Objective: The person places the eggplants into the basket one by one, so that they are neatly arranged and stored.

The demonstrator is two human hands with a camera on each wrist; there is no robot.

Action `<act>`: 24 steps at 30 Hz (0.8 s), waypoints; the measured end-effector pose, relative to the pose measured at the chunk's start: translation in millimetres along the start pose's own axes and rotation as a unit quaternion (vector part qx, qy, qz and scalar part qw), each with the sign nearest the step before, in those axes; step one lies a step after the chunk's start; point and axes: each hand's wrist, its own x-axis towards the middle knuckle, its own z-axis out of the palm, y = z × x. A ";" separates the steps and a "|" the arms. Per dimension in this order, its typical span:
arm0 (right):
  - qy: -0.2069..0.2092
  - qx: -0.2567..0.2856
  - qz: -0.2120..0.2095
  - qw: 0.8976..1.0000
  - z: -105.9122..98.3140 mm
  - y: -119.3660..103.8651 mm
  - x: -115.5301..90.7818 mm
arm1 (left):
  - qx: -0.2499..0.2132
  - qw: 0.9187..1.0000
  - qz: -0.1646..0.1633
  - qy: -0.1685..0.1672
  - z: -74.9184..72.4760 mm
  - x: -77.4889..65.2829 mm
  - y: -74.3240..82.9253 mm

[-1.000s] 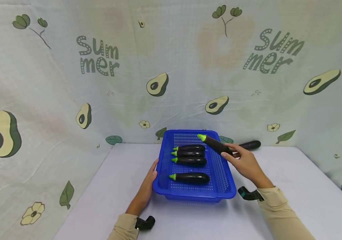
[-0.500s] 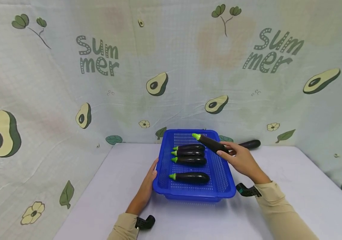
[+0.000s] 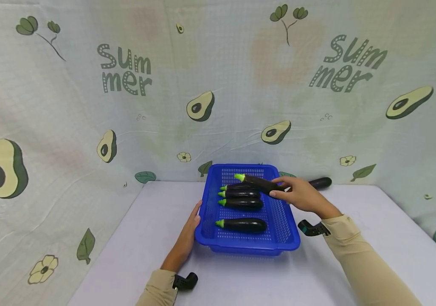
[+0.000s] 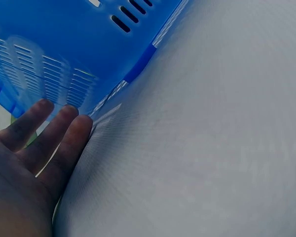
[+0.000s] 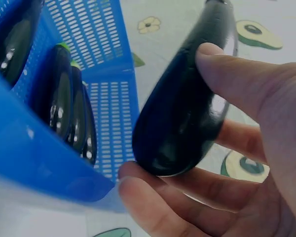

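Observation:
My right hand [image 3: 303, 195] grips the thick end of a dark eggplant [image 3: 257, 182], thumb on one side and fingers on the other. Its green stem end points left, over the back of a blue plastic basket [image 3: 240, 245]. Inside the basket, several eggplants [image 3: 244, 225] lie crosswise with stems to the left: a close group at the back and one apart nearer the front. My left hand [image 3: 187, 233] rests along the basket's left side with straight fingers. In the left wrist view, the fingertips [image 4: 79, 126] are at the slotted basket wall.
Another eggplant [image 3: 320, 183] lies on the white table [image 3: 126, 263] behind my right hand, partly hidden by it. A cloth printed with avocados [image 3: 200, 106] hangs behind the table. Each wrist wears a black camera strap [image 3: 185, 281].
My right hand has moved left and slightly lower with the eggplant, bringing it further over the back group in the basket. The left hand and the basket stay in place.

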 end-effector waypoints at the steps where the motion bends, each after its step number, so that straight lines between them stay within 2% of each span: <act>1: -0.009 0.007 -0.002 1.000 0.1 -1.1 2.2 | 0.000 1.000 0.000 -0.001 -0.4 0.1 -0.1; 6: -0.050 0.054 0.003 0.997 3.0 -6.8 11.4 | -0.001 1.000 -0.005 -0.003 -2.1 -0.3 0.6; 14: -0.075 0.040 0.008 0.996 8.7 -10.3 21.5 | 0.000 1.000 -0.008 -0.002 -3.3 -0.6 1.3; 24: -0.106 0.054 0.026 0.993 16.0 -6.5 31.6 | 0.001 1.000 -0.006 -0.001 0.6 -1.1 2.3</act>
